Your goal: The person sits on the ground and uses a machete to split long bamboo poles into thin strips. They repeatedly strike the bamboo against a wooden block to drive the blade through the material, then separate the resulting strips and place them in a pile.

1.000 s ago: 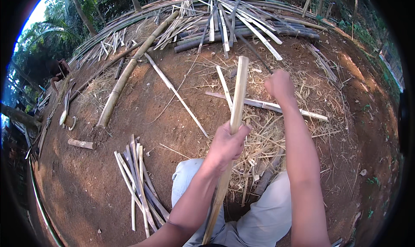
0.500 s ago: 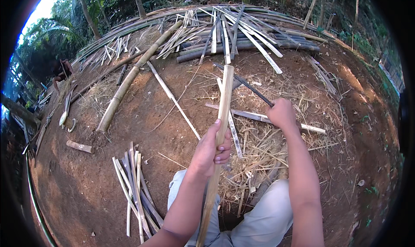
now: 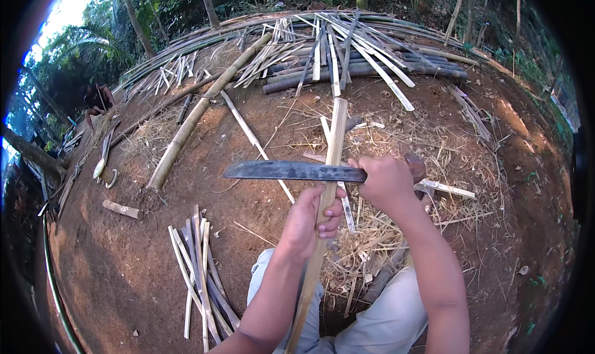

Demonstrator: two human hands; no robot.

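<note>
Gripping a bamboo strip (image 3: 331,162), left hand (image 3: 310,221) fingers closed, right hand (image 3: 387,180) clenched on machete (image 3: 291,170) laid across it.

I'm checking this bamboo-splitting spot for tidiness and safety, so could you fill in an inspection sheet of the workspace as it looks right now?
Surface: bare brown earth, strewn with dry shavings.
Job's things: bamboo strip held pointing away from the person; long dark blade laid across it.
Clutter: bundle of split strips at the left; thick bamboo pole; short offcut; stacked poles and slats at the far side.
Grippers: left hand grips the strip; right hand grips the blade's handle.
Cables: nothing seen.
Surroundings: trees around the clearing; another person far left.
</note>
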